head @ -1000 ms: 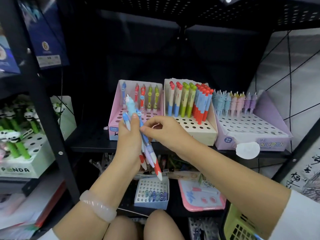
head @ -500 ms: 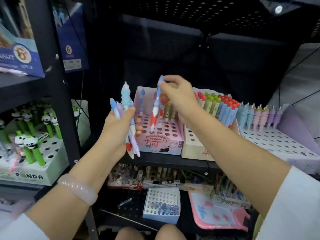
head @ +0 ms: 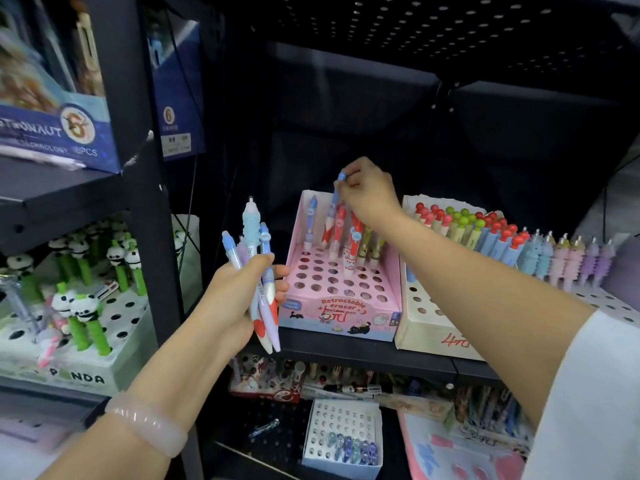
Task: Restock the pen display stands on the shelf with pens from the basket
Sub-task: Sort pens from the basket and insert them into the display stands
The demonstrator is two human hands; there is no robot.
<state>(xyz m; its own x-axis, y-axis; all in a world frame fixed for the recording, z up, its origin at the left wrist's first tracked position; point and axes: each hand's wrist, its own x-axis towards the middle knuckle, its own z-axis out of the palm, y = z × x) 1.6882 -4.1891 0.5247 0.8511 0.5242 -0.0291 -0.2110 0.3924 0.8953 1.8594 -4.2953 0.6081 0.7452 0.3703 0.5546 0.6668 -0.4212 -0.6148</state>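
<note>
One blue-capped red-and-white pen (head: pixel 333 209) is pinched by the right hand (head: pixel 367 194) over the pink perforated cardboard display stand (head: pixel 341 289). About four pens (head: pixel 258 271), the count uncertain through overlap, are clasped in the left hand (head: pixel 235 299).

Pink stand (head: pixel 341 303) glossy cardboard; pens (head: pixel 263 271) smooth plastic; shelf (head: pixel 363 351) matt, probably metal.
</note>
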